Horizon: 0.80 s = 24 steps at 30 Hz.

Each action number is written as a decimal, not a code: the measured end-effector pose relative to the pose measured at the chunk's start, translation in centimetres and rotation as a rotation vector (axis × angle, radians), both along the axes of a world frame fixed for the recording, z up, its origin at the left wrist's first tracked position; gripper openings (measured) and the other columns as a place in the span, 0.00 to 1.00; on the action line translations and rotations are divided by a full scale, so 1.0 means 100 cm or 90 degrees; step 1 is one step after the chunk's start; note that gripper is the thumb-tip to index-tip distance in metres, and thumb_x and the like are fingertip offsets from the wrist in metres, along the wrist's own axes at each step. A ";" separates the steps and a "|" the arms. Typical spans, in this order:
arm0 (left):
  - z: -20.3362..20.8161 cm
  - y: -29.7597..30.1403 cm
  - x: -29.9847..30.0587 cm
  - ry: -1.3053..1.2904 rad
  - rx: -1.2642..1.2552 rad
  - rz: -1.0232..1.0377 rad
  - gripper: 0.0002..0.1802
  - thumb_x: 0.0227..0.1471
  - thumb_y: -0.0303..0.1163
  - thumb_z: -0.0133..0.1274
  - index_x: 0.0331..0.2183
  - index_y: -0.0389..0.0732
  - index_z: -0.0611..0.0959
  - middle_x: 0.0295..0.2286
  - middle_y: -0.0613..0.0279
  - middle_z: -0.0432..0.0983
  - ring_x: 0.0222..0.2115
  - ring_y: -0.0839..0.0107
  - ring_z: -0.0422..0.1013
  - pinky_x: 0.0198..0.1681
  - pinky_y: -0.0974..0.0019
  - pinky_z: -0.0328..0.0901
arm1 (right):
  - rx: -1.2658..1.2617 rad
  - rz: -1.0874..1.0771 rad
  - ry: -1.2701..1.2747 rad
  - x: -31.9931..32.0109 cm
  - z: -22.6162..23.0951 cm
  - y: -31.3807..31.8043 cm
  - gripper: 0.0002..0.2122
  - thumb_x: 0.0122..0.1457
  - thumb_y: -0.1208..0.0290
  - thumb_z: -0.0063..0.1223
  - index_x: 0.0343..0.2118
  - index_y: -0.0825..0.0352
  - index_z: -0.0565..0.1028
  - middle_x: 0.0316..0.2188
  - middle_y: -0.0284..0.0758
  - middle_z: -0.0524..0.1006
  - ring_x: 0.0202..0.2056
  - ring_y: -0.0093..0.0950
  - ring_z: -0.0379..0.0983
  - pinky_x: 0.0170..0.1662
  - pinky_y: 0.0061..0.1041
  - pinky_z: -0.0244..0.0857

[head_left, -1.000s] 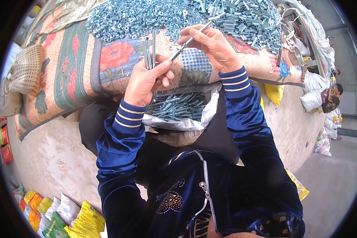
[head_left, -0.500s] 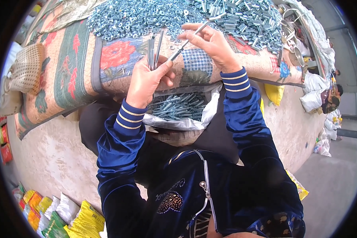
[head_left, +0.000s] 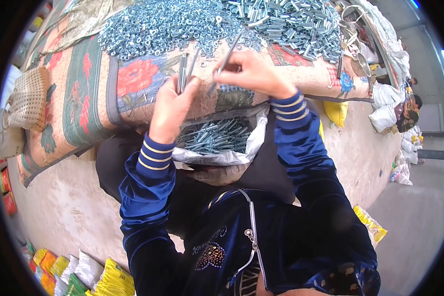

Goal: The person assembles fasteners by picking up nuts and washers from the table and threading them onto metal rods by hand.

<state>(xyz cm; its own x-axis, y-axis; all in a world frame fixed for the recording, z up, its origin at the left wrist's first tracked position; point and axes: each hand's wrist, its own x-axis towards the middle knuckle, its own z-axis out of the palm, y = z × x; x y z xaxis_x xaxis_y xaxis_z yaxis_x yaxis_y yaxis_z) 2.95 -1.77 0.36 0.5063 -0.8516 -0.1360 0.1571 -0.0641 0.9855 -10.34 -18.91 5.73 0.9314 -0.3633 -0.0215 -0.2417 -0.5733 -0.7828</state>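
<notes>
My left hand (head_left: 170,108) is closed around several slim metal bolts (head_left: 183,71) that stand upright out of its grip. To the right, my right hand (head_left: 254,74) pinches a long thin metal bolt (head_left: 230,52), its upper end tilted to the right. The bolt's lower end is blurred by motion and points down between the hands, apart from the left fingers. Below both hands, an open white sack (head_left: 256,140) holds many metal bolts with sleeves (head_left: 214,135).
A patterned quilted cloth (head_left: 96,84) covers the worktop. On it lie a heap of small nuts and washers (head_left: 158,29) and, to the right, a heap of metal sleeves (head_left: 296,24). A woven basket (head_left: 29,98) stands at left, filled bags (head_left: 116,278) below.
The right hand has moved down and left, its bolt now steeper. Before, this bolt's lower end met a sleeved piece at the left fingers; now the two are apart.
</notes>
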 end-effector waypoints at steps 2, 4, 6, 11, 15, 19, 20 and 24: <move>-0.001 0.000 0.004 0.201 -0.017 0.016 0.10 0.58 0.34 0.47 0.39 0.39 0.76 0.18 0.76 0.63 0.15 0.86 0.57 0.17 0.81 0.52 | -0.071 0.053 -0.023 -0.020 0.001 -0.023 0.15 0.49 0.61 0.60 0.36 0.66 0.78 0.25 0.31 0.76 0.27 0.19 0.70 0.31 0.18 0.65; 0.006 -0.002 0.004 0.212 -0.029 0.001 0.11 0.58 0.35 0.46 0.40 0.40 0.75 0.19 0.75 0.64 0.15 0.86 0.57 0.17 0.81 0.52 | -0.410 -0.229 0.009 -0.042 -0.004 -0.065 0.14 0.48 0.62 0.58 0.35 0.66 0.78 0.28 0.38 0.78 0.30 0.26 0.74 0.35 0.23 0.67; 0.013 0.000 0.004 0.204 -0.018 -0.039 0.12 0.59 0.37 0.45 0.41 0.42 0.75 0.19 0.73 0.67 0.15 0.85 0.60 0.17 0.81 0.53 | -0.555 -0.420 0.230 -0.058 -0.014 -0.109 0.10 0.47 0.65 0.51 0.30 0.64 0.77 0.28 0.42 0.78 0.33 0.40 0.74 0.38 0.34 0.67; 0.006 -0.002 0.004 0.245 -0.014 -0.043 0.09 0.57 0.37 0.48 0.36 0.43 0.76 0.21 0.68 0.74 0.16 0.84 0.65 0.17 0.81 0.53 | -0.576 -0.395 0.344 -0.051 -0.027 -0.127 0.10 0.48 0.64 0.54 0.30 0.64 0.77 0.29 0.40 0.78 0.32 0.37 0.75 0.36 0.33 0.67; -0.002 -0.005 0.002 0.314 -0.015 -0.073 0.09 0.56 0.36 0.50 0.34 0.41 0.76 0.23 0.67 0.75 0.17 0.84 0.65 0.15 0.82 0.51 | 0.038 -0.207 -0.038 -0.038 -0.003 -0.069 0.12 0.55 0.67 0.53 0.39 0.69 0.77 0.27 0.33 0.78 0.29 0.23 0.74 0.36 0.21 0.67; 0.004 -0.004 -0.002 0.304 0.014 -0.089 0.08 0.54 0.38 0.53 0.30 0.45 0.77 0.22 0.69 0.76 0.17 0.85 0.66 0.17 0.81 0.53 | -0.037 -0.009 -0.146 -0.017 -0.009 -0.037 0.09 0.58 0.72 0.50 0.40 0.68 0.77 0.29 0.30 0.76 0.31 0.19 0.69 0.35 0.18 0.63; 0.004 -0.004 -0.002 0.305 0.015 -0.087 0.08 0.54 0.38 0.53 0.30 0.45 0.77 0.22 0.69 0.76 0.17 0.85 0.66 0.17 0.81 0.53 | -0.095 0.032 -0.139 -0.014 -0.009 -0.036 0.10 0.58 0.73 0.49 0.41 0.66 0.76 0.30 0.31 0.75 0.33 0.20 0.69 0.38 0.18 0.62; 0.005 -0.003 -0.005 0.248 0.021 -0.118 0.08 0.54 0.38 0.52 0.31 0.44 0.77 0.22 0.69 0.76 0.18 0.85 0.67 0.16 0.83 0.51 | -0.193 0.150 -0.185 -0.006 -0.003 -0.029 0.11 0.56 0.76 0.51 0.42 0.65 0.76 0.32 0.32 0.74 0.34 0.23 0.69 0.41 0.20 0.62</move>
